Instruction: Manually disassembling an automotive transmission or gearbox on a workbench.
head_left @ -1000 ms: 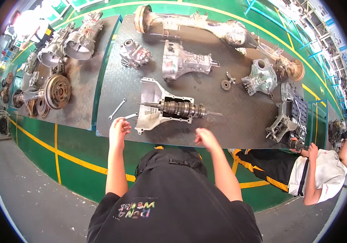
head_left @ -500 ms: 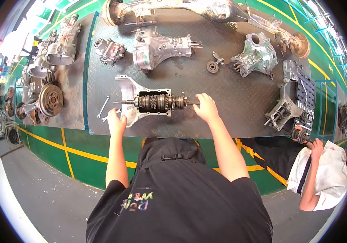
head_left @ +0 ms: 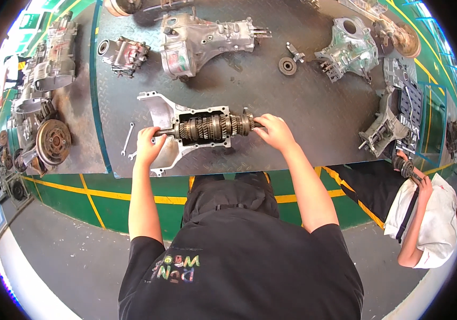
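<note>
A gear shaft (head_left: 215, 127) with several dark toothed gears lies in or just over an open silver gearbox housing half (head_left: 162, 109). My left hand (head_left: 149, 145) is closed around the thin left end of the shaft. At its right end, my right hand (head_left: 274, 132) grips the other tip, with the thumb and fingers about it. Whether the shaft rests in the housing or is slightly raised, I cannot tell. A wrench (head_left: 127, 139) lies on the table left of my left hand, and a second wrench end shows partly beside the housing.
Beyond the housing stand a gearbox case (head_left: 201, 45), a smaller metal unit (head_left: 124, 56), a loose gear (head_left: 287, 66) and a bell-shaped housing (head_left: 348, 48). At right are another open housing (head_left: 383, 128) and a socket tray (head_left: 408, 117). A co-worker's hand (head_left: 425, 188) holds a gear shaft there.
My left hand has moved up and closed on the shaft's left end. My right hand keeps hold of the right end. The view has shifted, and the co-worker's shaft has tilted.
</note>
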Demonstrator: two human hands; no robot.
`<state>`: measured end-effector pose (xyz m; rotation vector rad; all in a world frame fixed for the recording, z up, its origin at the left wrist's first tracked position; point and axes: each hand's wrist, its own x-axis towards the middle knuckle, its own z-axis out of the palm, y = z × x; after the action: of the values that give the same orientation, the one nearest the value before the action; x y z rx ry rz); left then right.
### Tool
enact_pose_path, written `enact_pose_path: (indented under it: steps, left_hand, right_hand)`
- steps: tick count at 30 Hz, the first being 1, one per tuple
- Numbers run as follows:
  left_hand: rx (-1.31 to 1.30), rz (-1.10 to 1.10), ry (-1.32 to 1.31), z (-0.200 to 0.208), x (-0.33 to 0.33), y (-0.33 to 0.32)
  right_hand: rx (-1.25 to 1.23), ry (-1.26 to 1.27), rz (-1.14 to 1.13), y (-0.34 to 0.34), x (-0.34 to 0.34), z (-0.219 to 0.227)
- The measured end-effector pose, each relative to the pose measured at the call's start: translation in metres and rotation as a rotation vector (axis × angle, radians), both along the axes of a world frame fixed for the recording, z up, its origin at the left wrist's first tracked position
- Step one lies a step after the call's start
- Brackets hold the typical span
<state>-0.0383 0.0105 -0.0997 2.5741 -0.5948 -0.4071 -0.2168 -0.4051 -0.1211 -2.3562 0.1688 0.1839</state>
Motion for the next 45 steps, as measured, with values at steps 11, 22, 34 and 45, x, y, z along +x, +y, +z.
enact_pose_path:
  steps: [11, 22, 34, 45]
  left_hand:
    - [0.027, -0.062, -0.067, -0.005, -0.012, -0.007]
    - [0.007, -0.041, -0.078, -0.009, -0.011, -0.008]
    - [0.021, 0.066, 0.091, 0.000, -0.005, -0.008]
    - [-0.369, 0.714, 0.589, -0.015, -0.010, 0.007]
  right_hand:
    - [-0.028, 0.008, -0.006, 0.001, -0.008, -0.006]
    - [-0.157, -0.030, 0.044, 0.011, -0.006, -0.005]
    - [-0.011, -0.083, 0.044, 0.012, -0.007, -0.013]
    - [0.075, -0.124, -0.094, 0.018, -0.013, -0.015]
